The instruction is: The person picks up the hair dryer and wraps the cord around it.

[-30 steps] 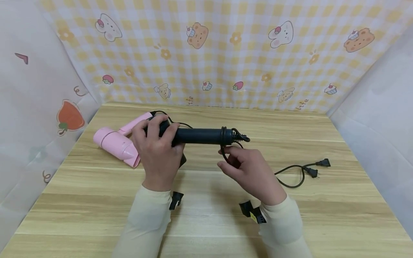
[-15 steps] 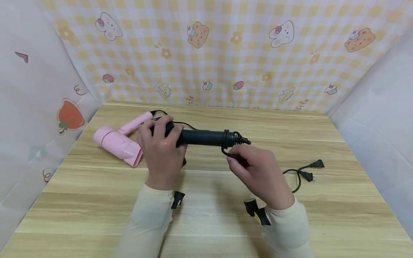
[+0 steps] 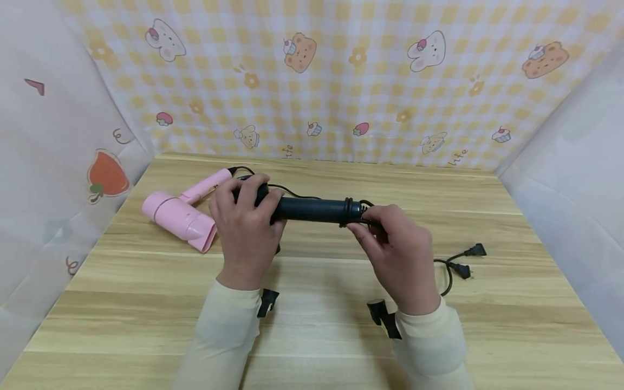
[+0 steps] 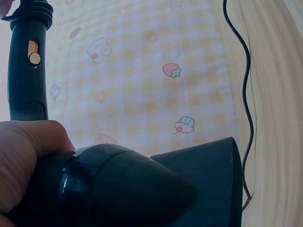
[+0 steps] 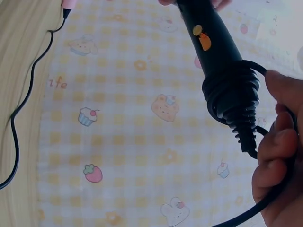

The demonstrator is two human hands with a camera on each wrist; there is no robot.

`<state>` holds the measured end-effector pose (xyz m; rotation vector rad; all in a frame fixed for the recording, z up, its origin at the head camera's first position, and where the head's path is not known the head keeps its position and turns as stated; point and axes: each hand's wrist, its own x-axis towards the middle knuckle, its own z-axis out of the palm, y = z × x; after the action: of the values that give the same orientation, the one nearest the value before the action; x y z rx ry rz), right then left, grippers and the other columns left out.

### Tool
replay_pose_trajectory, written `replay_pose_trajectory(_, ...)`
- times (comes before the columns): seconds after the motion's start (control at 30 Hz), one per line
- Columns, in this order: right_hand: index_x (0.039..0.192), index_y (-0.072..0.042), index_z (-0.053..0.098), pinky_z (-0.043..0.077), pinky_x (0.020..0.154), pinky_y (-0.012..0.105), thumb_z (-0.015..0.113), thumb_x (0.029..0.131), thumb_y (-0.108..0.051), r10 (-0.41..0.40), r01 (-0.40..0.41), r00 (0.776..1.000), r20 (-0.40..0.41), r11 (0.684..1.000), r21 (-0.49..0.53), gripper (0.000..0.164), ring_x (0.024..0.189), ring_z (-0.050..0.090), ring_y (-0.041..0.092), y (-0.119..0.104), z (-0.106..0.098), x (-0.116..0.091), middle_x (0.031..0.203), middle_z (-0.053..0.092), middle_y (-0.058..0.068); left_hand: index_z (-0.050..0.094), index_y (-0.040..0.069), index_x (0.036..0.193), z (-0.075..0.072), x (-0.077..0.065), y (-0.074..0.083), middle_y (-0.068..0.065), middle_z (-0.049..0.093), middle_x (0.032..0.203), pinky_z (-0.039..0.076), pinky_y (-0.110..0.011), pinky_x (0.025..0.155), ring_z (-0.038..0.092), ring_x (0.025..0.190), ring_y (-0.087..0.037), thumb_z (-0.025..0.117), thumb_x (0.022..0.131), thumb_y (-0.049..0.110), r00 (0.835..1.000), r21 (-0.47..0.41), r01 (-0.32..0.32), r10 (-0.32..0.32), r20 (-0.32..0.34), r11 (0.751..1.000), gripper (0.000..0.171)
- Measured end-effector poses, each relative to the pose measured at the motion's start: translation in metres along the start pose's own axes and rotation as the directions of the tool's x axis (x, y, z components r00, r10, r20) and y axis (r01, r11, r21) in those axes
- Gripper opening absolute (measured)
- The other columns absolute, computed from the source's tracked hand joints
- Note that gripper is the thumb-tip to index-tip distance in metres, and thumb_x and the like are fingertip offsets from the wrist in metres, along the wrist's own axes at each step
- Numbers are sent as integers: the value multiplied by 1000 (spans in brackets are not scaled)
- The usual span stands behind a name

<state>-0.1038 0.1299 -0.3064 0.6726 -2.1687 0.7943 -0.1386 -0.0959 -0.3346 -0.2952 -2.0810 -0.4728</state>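
My left hand (image 3: 246,233) grips a black hair dryer (image 3: 314,210) by its body, with the handle pointing to the right. In the left wrist view the dryer's barrel and nozzle (image 4: 199,179) fill the lower part. Turns of black cord (image 5: 232,85) circle the handle's end, beside the ribbed cord sleeve (image 5: 244,132). My right hand (image 3: 402,254) pinches the cord close to that end. In the right wrist view the cord passes through its curled fingers. Part of the dryer's body is hidden behind my left hand.
A pink hair dryer (image 3: 180,219) lies on the wooden table (image 3: 312,325) at the left, its thin black cord (image 3: 294,192) running right behind the black one. Two black plugs (image 3: 463,270) lie on the right side. A checked cloth (image 3: 331,81) stands at the back.
My right hand first drew down and right with the cord, then rose to the handle's end. The black dryer shifted slightly right. The plugs slid a little left.
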Motion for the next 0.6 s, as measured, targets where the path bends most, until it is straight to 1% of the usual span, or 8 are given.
replay_pose_trajectory(0.17,95,-1,65,34,53,19,81,80,-2,26,-26,998,-52,1000,7,22,58,42,12,0,2,1,85,58,8,76,10,90,-1,1,-1,-7,61,114,36,-59,92,46,106,-39,79,76,4,1000,7,-22,22,-5,1000,16)
replay_pose_trajectory(0.3,99,0,67,33,53,15,78,81,3,30,-28,997,-67,999,25,21,56,41,11,2,1,2,92,59,11,76,10,91,-2,2,-2,-7,61,114,36,-59,92,46,105,-39,79,77,4,999,5,-40,40,8,999,15)
replay_pose_trajectory(0.37,99,0,67,34,53,17,79,80,2,31,-30,997,-74,999,16,23,56,41,12,4,-1,2,92,60,11,76,11,90,-2,2,-3,-7,61,113,36,-59,91,46,105,-39,79,77,5,999,1,-53,53,13,999,15)
replay_pose_trajectory(0.47,99,1,69,35,53,21,84,76,-4,46,-47,995,-93,999,-9,28,56,43,14,8,-4,1,88,65,11,75,12,89,-2,3,-5,-7,62,113,37,-60,90,47,105,-38,79,77,5,996,-8,-83,83,15,996,14)
replay_pose_trajectory(0.53,95,1,70,36,55,22,87,73,-8,64,-66,993,-97,998,-17,29,57,46,15,11,-6,0,82,66,10,75,12,88,-1,3,-5,-7,63,112,37,-60,89,48,104,-38,78,76,5,994,-15,-110,110,11,994,14)
replay_pose_trajectory(0.6,91,0,70,38,57,22,87,73,-10,81,-82,993,-88,997,-13,27,59,48,14,13,-8,0,78,66,8,75,12,87,-1,4,-5,-7,63,112,38,-61,88,48,103,-37,78,76,5,991,-21,-133,134,8,991,14)
